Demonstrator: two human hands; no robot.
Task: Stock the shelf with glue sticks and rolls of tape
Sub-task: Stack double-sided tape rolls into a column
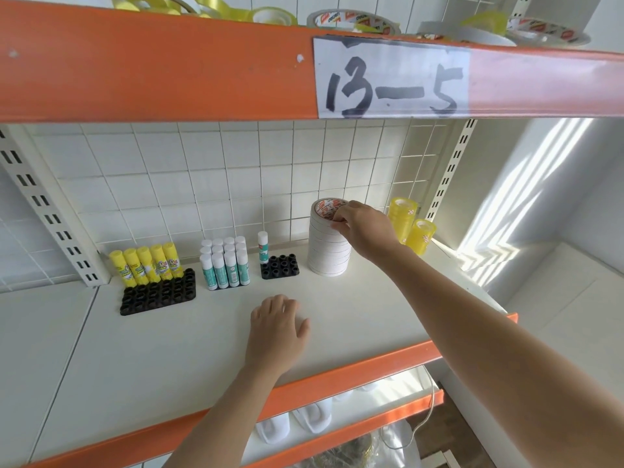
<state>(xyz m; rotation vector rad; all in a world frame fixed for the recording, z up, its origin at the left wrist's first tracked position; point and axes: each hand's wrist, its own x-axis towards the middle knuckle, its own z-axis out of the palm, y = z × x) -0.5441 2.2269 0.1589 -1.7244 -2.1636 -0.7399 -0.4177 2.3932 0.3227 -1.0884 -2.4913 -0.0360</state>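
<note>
On the white shelf (169,359) stands a tall stack of white tape rolls (327,251). My right hand (363,228) grips the top roll of that stack, fingers over its rim. My left hand (277,327) rests flat on the shelf in front, fingers spread, holding nothing. Yellow glue sticks (147,265) stand in a black holder (158,297) at the left. White and teal glue sticks (224,263) stand in a block beside them. One single glue stick (263,247) stands in a small black holder (280,266). Two stacks of yellow tape rolls (410,224) stand at the far right.
An orange shelf beam with a label reading 13-5 (391,79) hangs overhead, with more tape rolls (351,21) on the shelf above. A wire grid back panel (219,184) closes the rear. The orange front edge (337,376) borders the shelf; lower shelves hold white items.
</note>
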